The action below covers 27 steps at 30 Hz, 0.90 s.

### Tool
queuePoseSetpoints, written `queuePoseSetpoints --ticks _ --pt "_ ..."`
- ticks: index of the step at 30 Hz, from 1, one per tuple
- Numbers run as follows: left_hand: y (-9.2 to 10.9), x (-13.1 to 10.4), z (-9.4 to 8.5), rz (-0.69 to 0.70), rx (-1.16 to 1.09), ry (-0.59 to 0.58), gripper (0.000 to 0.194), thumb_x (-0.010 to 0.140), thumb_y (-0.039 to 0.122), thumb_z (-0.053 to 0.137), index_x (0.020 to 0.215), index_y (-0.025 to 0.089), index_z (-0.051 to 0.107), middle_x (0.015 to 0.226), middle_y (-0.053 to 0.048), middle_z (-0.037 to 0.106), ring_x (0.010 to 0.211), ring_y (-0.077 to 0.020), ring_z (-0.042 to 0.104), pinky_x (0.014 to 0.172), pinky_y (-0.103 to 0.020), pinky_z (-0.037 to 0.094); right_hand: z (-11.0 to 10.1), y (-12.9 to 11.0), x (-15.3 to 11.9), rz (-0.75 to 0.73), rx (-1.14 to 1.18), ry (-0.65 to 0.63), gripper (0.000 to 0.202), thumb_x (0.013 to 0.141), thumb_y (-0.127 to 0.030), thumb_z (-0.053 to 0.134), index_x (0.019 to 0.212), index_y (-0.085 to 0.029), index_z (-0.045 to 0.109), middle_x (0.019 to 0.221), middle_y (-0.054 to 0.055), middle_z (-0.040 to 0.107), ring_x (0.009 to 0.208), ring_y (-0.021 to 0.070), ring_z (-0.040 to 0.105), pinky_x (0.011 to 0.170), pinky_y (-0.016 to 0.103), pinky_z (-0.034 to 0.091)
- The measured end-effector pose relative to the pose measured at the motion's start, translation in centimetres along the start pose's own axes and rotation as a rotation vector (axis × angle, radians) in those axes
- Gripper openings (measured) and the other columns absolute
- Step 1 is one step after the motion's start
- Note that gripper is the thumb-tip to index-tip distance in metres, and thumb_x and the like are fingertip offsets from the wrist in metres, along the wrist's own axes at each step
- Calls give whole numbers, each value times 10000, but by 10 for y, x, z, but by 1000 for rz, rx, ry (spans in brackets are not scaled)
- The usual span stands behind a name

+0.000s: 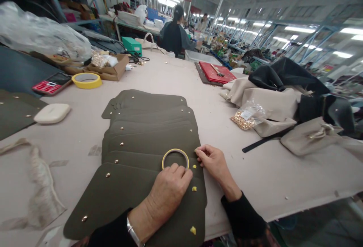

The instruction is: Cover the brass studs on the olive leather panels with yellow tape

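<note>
A long pale table (pixel 221 133) fills most of the view. Down its middle lies an overlapping pile of dark green panels (pixel 147 141), spread so that each shows an edge, with round metal studs (pixel 108 175) near the sides. To the right of the pile, beige and black pieces (pixel 272 99) lie in a loose heap. At the far end, a person (pixel 176 33) in dark clothes is beside the table. A large clear plastic bag (pixel 42 31) lies at the far left, near an open cardboard box (pixel 109 69).

Past the pile on the right, a hammer (pixel 217 70) rests on a red slab (pixel 210 74). On the left are a red and black calculator (pixel 52 83), a thick yellow tape roll (pixel 86 80) just beside it, and a white rounded case (pixel 52 113) nearer the person's own hands. A small bag of gold-coloured pieces (pixel 244 120) lies against the beige part of the heap.

The left hand (pixel 168 188) holds a thin yellow tape ring (pixel 175 159) upright over the near panels. The right hand (pixel 212 161) has thumb and forefinger pinched together at the pile's right edge; whether anything is between them cannot be told. Smallest, three yellow scraps (pixel 194 189) sit in a line along that edge.
</note>
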<state>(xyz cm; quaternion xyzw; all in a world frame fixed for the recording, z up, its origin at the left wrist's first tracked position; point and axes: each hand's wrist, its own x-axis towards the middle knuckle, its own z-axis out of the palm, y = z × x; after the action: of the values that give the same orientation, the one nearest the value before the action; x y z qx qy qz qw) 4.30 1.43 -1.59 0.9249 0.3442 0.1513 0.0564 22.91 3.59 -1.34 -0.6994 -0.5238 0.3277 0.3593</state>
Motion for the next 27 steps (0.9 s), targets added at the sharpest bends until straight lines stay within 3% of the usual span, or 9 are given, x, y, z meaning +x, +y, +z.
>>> queuePoseSetpoints --ticks 5,9,12,14,16,20,23,25,27 --pt "-2 0 -1 -23 -19 -15 64 869 124 526 838 180 521 806 -17 563 733 -197 506 630 -319 453 5 -7 3 -168 -292 77 171 775 -253 507 703 -179 644 630 13 661 544 139 592 540 239 439" --pt "-3 0 -1 -36 -40 -46 52 865 138 544 846 184 526 815 -15 569 754 -206 512 639 -329 462 9 -6 9 -177 -406 94 144 757 -212 505 664 -187 612 664 19 679 587 150 614 584 252 433" --pt "-2 0 -2 -45 -42 -64 46 867 138 542 861 183 533 829 -17 573 765 -205 516 652 -329 464 7 -1 14 -103 -401 72 114 770 -242 534 822 -186 618 603 3 658 567 163 616 556 254 436" --pt "-2 -1 -3 -46 -46 -72 45 872 135 533 869 180 538 836 -19 575 770 -202 518 661 -327 466 1 3 17 -68 -381 60 243 776 -291 578 989 -175 577 528 -28 617 546 176 613 542 260 442" --pt "-2 -1 -4 -47 -56 -77 45 877 134 526 872 177 540 842 -22 577 773 -200 520 670 -326 469 -9 4 16 -99 -369 67 300 781 -332 611 1027 -169 551 541 -31 616 568 179 619 564 268 460" --pt "-2 0 -4 -52 -80 -62 60 885 133 508 862 178 540 834 -22 578 772 -200 518 673 -324 469 -24 1 6 -439 -483 114 120 871 -269 526 867 -175 600 779 41 662 708 166 621 683 281 480" --pt "-3 0 -4 -60 -77 -53 66 885 135 505 850 178 541 822 -23 581 765 -201 517 663 -324 469 -22 -3 0 -724 -697 -8 177 907 -165 442 881 -160 617 846 74 647 814 186 602 762 300 469" --pt "-3 0 -5 -63 -70 -51 71 877 125 510 843 177 543 818 -23 584 757 -202 517 657 -325 470 -17 -5 1 -801 -837 -84 196 904 -123 430 873 -149 622 838 87 640 825 200 593 759 303 465" --pt "-3 0 -6 -63 -70 -47 80 871 116 510 836 178 546 814 -23 582 752 -202 515 658 -325 472 -11 -8 5 -786 -948 -125 198 892 -103 442 828 -145 624 791 87 633 786 201 592 722 292 459"
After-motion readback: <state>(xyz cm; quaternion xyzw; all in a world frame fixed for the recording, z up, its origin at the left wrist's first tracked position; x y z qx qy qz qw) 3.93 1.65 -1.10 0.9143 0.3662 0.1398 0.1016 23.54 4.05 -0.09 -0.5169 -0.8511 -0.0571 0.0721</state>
